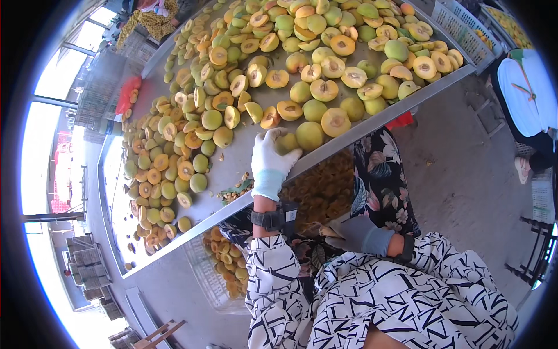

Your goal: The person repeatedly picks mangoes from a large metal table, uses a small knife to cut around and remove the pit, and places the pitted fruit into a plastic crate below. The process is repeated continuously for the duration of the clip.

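My left hand [273, 159], in a white knitted glove, has its fingers around a yellow-green stone fruit [287, 143] at the near edge of a metal table. Beside it lie a whole-looking fruit [310, 135] and a cut half [335, 122] showing its flesh. Many halved fruits [324, 90], some with the stone in them, spread over the table. My right hand [355, 235], in a grey glove, is low over my lap near the crate. A small brownish object [328, 231] shows at its fingertips; what it is cannot be made out.
The table's raised metal rim [375, 115] runs between me and the fruit. Below it are a crate of halves [322, 192] and a clear plastic crate [224, 270]. Stalks and leaves [235, 190] lie by the rim. A person in white [525, 91] is at the right, near white crates [464, 32].
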The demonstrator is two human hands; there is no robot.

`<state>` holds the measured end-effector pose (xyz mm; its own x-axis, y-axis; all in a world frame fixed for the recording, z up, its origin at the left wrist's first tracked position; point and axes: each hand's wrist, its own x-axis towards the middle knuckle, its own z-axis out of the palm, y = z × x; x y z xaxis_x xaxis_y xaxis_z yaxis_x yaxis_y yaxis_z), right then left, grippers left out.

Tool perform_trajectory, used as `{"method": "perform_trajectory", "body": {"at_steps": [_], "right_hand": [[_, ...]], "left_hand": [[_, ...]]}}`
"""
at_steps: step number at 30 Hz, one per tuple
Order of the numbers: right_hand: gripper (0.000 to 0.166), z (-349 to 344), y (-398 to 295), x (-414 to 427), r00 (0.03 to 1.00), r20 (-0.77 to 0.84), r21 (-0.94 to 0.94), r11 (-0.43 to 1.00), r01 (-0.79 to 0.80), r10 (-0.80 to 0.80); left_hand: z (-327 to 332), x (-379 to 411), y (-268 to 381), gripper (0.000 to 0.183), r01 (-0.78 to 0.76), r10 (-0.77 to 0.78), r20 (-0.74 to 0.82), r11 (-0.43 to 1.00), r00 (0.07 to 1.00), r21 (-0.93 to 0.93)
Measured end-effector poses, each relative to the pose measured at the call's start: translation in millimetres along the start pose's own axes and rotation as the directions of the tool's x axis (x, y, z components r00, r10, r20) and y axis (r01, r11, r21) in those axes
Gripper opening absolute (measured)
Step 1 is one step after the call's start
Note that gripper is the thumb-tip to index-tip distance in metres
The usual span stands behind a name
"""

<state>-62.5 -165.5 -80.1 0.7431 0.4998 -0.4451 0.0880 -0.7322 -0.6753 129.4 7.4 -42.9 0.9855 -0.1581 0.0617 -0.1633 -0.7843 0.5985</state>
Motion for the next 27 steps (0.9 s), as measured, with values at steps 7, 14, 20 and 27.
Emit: {"method": "perform_trajectory", "body": {"at_steps": [7, 14, 20, 27], "right_hand": [[0.046, -5.2, -17.8, -14.1, 0.974, -0.187, -0.044, 0.991, 0.124, -0.131], [0.042, -24.1, -40.1, -11.7, 0.899, -0.417, 0.133, 0.969, 0.208, -0.136], [0.038, -37.5, -66.8, 2.6, 0.839, -0.505, 0.002, 0.972, 0.233, -0.200], [0.037, -37.2, -80.2, 7.6, 0.814, -0.513, -0.144, 0.962, 0.231, -0.273]], "left_hand": [[-22.3, -26.4, 0.1, 0.041, 0.100, -0.306, -0.042, 0.433, 0.951, -0.896], [-39.4, -109.7, 13.4, 0.061, 0.043, -0.348, 0.206, -0.423, 0.915, -0.905], [-22.6, -139.9, 22.0, 0.068, 0.046, -0.490, 0.160, -0.236, 0.857, -0.971], [-21.7, -148.6, 23.3, 0.072, 0.097, -0.432, 0.233, -0.314, 0.871, -0.944]]}}
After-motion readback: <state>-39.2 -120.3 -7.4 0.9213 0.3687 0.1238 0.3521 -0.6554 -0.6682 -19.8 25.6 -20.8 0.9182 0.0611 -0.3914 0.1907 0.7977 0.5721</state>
